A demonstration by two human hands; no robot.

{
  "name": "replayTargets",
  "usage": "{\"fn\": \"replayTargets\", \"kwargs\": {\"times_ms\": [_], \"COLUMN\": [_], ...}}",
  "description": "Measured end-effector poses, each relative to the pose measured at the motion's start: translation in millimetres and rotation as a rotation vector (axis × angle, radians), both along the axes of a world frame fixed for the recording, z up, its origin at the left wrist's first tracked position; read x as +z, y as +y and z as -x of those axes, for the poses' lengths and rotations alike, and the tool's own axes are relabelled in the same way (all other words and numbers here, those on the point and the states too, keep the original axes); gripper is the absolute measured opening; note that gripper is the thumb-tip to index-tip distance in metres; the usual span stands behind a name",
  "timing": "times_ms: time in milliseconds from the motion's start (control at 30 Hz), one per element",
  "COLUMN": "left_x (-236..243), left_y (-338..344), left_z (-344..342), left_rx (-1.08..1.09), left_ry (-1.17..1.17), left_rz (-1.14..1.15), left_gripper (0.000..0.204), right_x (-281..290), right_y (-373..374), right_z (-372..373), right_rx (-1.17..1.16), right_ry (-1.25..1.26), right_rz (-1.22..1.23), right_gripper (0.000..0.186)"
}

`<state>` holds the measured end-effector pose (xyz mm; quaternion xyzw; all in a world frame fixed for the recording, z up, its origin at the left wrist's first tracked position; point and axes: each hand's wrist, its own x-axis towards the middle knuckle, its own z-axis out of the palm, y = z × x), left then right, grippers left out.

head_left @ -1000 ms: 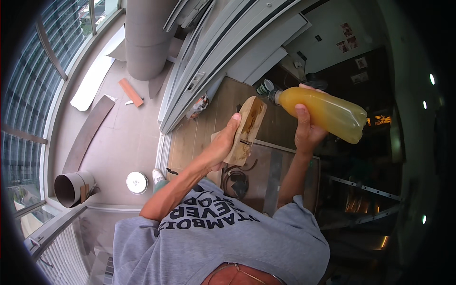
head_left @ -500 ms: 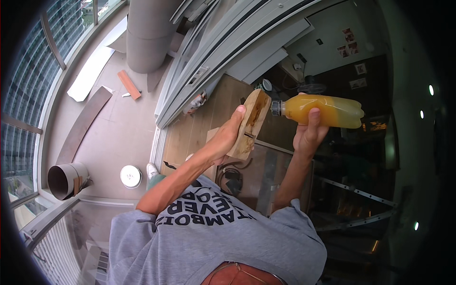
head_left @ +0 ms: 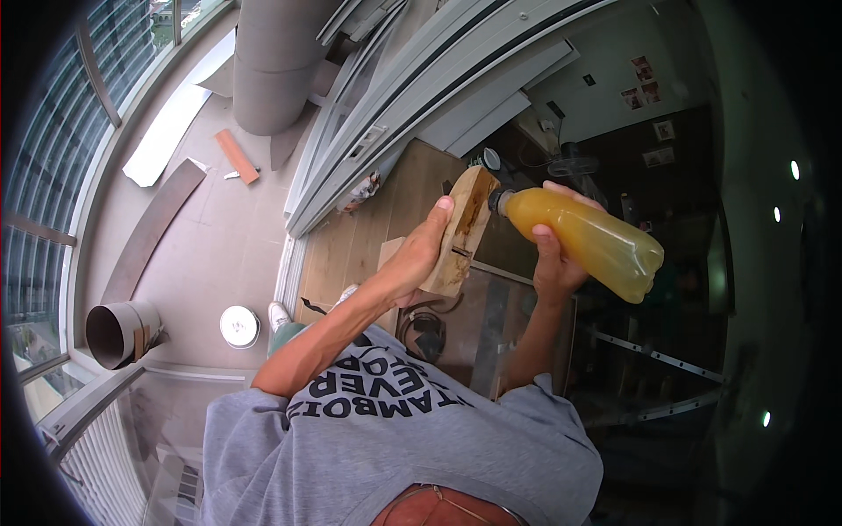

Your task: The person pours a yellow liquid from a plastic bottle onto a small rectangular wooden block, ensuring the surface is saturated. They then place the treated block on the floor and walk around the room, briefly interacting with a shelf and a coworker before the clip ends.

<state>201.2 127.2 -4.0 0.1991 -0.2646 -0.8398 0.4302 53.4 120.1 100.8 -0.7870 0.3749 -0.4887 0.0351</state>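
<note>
1. The wooden block (head_left: 465, 230) is held up in front of the chest, its long axis slanting from lower left to upper right; the rounded end points up and away from the person, the squarer end back toward the shirt (head_left: 399, 430).
2. Its visible face turns rightward and shows a brown-stained hollow in the upper part and a short dark slot lower down.
3. The clear bottle (head_left: 586, 244) lies tilted just right of the block, neck to the upper left, base to the lower right, so the two long axes run across each other.
4. In the bottle is a yellow liquid, more orange toward the neck and paler toward the base.
5. The dark cap (head_left: 498, 202) sits beside the block's upper right edge; whether it touches the wood is hard to tell from this angle.
6. The left hand (head_left: 423, 254) is closed around the block's left side, thumb along the edge.
7. The right hand (head_left: 560, 261) grips the bottle's body between thumb and fingers.
</note>
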Motion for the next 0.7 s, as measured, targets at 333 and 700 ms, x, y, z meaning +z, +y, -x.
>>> {"fn": "replayTargets", "kwargs": {"times_ms": [333,700], "left_x": [4,2], "left_y": [2,-1], "left_z": [-7,-3], "left_rx": [-0.044,-0.09], "left_ry": [0.015,-0.011], "left_rz": [-0.051,-0.034], "left_gripper": [0.075,0.076], "right_x": [7,5], "right_y": [-2,-8], "right_z": [-2,-1], "right_rx": [0.001,-0.02], "right_ry": [-0.017,0.035], "right_rz": [0.019,0.027], "right_gripper": [0.039,0.039]}}
